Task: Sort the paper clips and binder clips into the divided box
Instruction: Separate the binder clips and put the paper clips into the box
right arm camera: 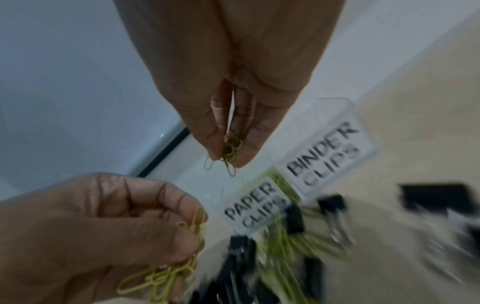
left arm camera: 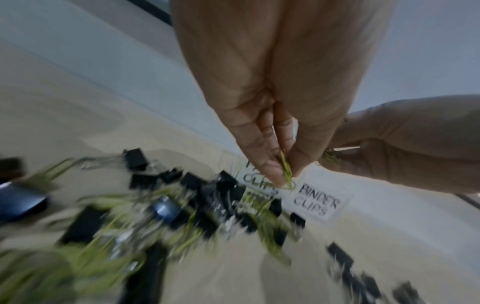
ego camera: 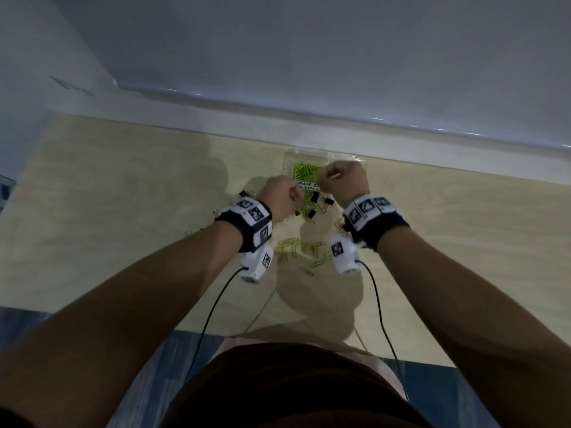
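Observation:
A clear divided box (ego camera: 349,159) lies at the table's far side, labelled PAPER CLIPS (right arm camera: 253,207) and BINDER CLIPS (right arm camera: 322,154). Green paper clips (ego camera: 304,169) fill its left compartment. My left hand (ego camera: 293,196) hovers at the box's near left and pinches a bunch of green paper clips (left arm camera: 285,174), which also show in the right wrist view (right arm camera: 166,275). My right hand (ego camera: 327,177) is above the box and pinches a small tangle of green paper clips (right arm camera: 231,150). A mixed pile of black binder clips (ego camera: 313,199) and green clips lies just in front of the box.
More green paper clips (ego camera: 296,248) lie scattered on the light wooden table (ego camera: 123,180) under my wrists. A few metal clips (ego camera: 216,211) sit left of my left wrist. A white ledge (ego camera: 309,122) runs behind the box. Camera cables hang towards my body.

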The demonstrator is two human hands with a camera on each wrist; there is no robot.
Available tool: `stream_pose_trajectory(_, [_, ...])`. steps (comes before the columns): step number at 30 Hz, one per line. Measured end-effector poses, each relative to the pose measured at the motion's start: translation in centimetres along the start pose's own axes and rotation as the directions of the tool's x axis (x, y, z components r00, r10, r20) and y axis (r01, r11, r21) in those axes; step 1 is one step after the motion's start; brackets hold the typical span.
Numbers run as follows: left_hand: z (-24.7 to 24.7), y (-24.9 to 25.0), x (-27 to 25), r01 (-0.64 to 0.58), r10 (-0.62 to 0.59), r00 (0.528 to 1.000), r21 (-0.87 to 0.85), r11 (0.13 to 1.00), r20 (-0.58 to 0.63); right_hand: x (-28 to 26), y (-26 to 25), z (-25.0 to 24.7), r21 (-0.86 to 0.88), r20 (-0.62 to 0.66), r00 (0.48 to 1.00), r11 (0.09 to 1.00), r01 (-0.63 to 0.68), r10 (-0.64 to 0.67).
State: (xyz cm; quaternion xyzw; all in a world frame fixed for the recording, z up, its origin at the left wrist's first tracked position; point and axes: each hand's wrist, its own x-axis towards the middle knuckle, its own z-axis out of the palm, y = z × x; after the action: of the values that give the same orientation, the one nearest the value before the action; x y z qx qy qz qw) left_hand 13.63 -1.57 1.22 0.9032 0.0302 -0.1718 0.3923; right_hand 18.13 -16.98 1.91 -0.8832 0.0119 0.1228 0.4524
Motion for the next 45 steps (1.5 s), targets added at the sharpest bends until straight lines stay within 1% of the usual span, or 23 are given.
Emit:
stream_pose_trajectory(2, [-1.2, 1.3, 1.2, -0.014, 0.014, 0.998, -0.013, 1.0, -0.06, 2.1, -1.3, -0.1, 0.001, -0.055, 0.998, 1.0, 0.011, -0.011])
stream_pose_trajectory(4, [-2.2, 2.4, 2.6, -0.028, 0.024, 0.992, -0.033, 0.999, -0.121, 3.7, -2.0, 0.0, -0.018, -0.08, 0.997, 1.0, 0.006, -0.007])
stream_pose_trajectory(7, [-2.9, 3.8, 4.7, -0.042, 0.034, 0.98, -0.037, 0.998, -0.197, 4.9, -1.7, 0.1, -0.107, -0.047, 0.999, 0.994, -0.01, 0.005])
stream_pose_trajectory(10, [-2.6, 4.5, 6.5, -0.065, 0.059, 0.968, -0.018, 0.998, -0.242, 4.0, -0.3, -0.7, -0.201, -0.041, 0.999, 0.979, 0.019, -0.028])
stream_pose_trajectory(12, [-1.9, 4.6, 7.3, -0.101, 0.104, 0.968, 0.022, 0.995, -0.23, 2.4, 1.1, -1.3, -0.201, -0.079, 0.994, 0.978, 0.062, -0.08])
stream_pose_trajectory(13, [-1.5, 4.5, 7.7, -0.119, 0.124, 0.97, 0.04, 0.992, -0.208, 1.4, 1.8, -1.5, -0.203, -0.077, 0.991, 0.975, 0.09, -0.108])
stream_pose_trajectory(14, [-1.1, 4.5, 7.9, -0.133, 0.141, 0.973, 0.054, 0.99, -0.183, 0.5, 2.5, -1.6, -0.219, -0.055, 0.989, 0.968, 0.119, -0.134])
stream_pose_trajectory(16, [-0.5, 4.4, 8.1, -0.158, 0.171, 0.978, 0.113, 0.981, -0.119, -1.1, 3.7, -1.4, -0.304, 0.045, 0.984, 0.936, 0.18, -0.175])
stream_pose_trajectory(18, [-0.1, 4.1, 7.8, -0.193, 0.216, 0.974, 0.243, 0.95, -0.068, -2.1, 4.4, -1.1, -0.427, 0.201, 0.969, 0.877, 0.218, -0.143])
stream_pose_trajectory(20, [0.5, 3.4, 6.6, -0.251, 0.29, 0.955, 0.348, 0.903, -0.064, -2.6, 4.5, -0.9, -0.541, 0.359, 0.93, 0.795, 0.274, -0.076])
stream_pose_trajectory(21, [1.0, 2.9, 5.8, -0.28, 0.325, 0.944, 0.371, 0.886, -0.063, -2.9, 4.4, -0.9, -0.566, 0.408, 0.912, 0.768, 0.298, -0.053])
stream_pose_trajectory(23, [2.6, 1.5, 4.2, -0.326, 0.361, 0.933, 0.401, 0.856, -0.013, -3.3, 4.4, -0.9, -0.575, 0.446, 0.893, 0.746, 0.335, -0.057])
stream_pose_trajectory(25, [4.3, 0.1, 2.8, -0.324, 0.328, 0.943, 0.42, 0.848, 0.065, -3.7, 4.6, -0.9, -0.59, 0.431, 0.899, 0.728, 0.349, -0.082])
stream_pose_trajectory(27, [5.8, -1.2, 2.2, -0.296, 0.268, 0.955, 0.431, 0.852, 0.126, -3.8, 5.1, -0.7, -0.598, 0.415, 0.906, 0.726, 0.341, -0.085])
stream_pose_trajectory(29, [6.8, -1.7, 2.0, -0.269, 0.232, 0.963, 0.435, 0.859, 0.137, -3.4, 5.9, -0.8, -0.632, 0.439, 0.897, 0.693, 0.347, -0.048])
stream_pose_trajectory(31, [7.1, -1.7, 2.0, -0.265, 0.224, 0.964, 0.44, 0.858, 0.144, -3.2, 6.6, -0.9, -0.653, 0.458, 0.889, 0.668, 0.357, -0.027])
stream_pose_trajectory(34, [7.1, -1.9, 2.0, -0.293, 0.24, 0.956, 0.467, 0.835, 0.17, -3.4, 7.3, -1.1, -0.619, 0.436, 0.897, 0.701, 0.355, -0.069])
stream_pose_trajectory(36, [7.1, -2.0, 1.9, -0.332, 0.278, 0.943, 0.465, 0.821, 0.183, -3.7, 7.8, -1.5, -0.611, 0.38, 0.921, 0.724, 0.321, -0.088])
stream_pose_trajectory(38, [7.0, -2.0, 1.6, -0.377, 0.317, 0.926, 0.447, 0.812, 0.204, -3.9, 8.4, -2.2, -0.597, 0.27, 0.959, 0.766, 0.239, -0.089])
stream_pose_trajectory(40, [7.0, -2.1, 1.3, -0.398, 0.327, 0.916, 0.437, 0.806, 0.232, -4.2, 9.1, -3.2, -0.602, 0.18, 0.982, 0.784, 0.151, -0.051])
stream_pose_trajectory(41, [7.0, -2.3, 1.1, -0.397, 0.32, 0.916, 0.441, 0.805, 0.242, -4.3, 9.4, -3.7, -0.624, 0.164, 0.986, 0.772, 0.12, -0.021])
stream_pose_trajectory(43, [7.2, -2.9, 0.7, -0.387, 0.307, 0.921, 0.459, 0.8, 0.241, -4.6, 9.8, -4.2, -0.676, 0.162, 0.987, 0.729, 0.107, 0.005])
stream_pose_trajectory(45, [7.3, -3.3, 0.4, -0.365, 0.3, 0.931, 0.471, 0.803, 0.208, -4.5, 9.7, -4.1, -0.688, 0.168, 0.986, 0.714, 0.13, -0.017])
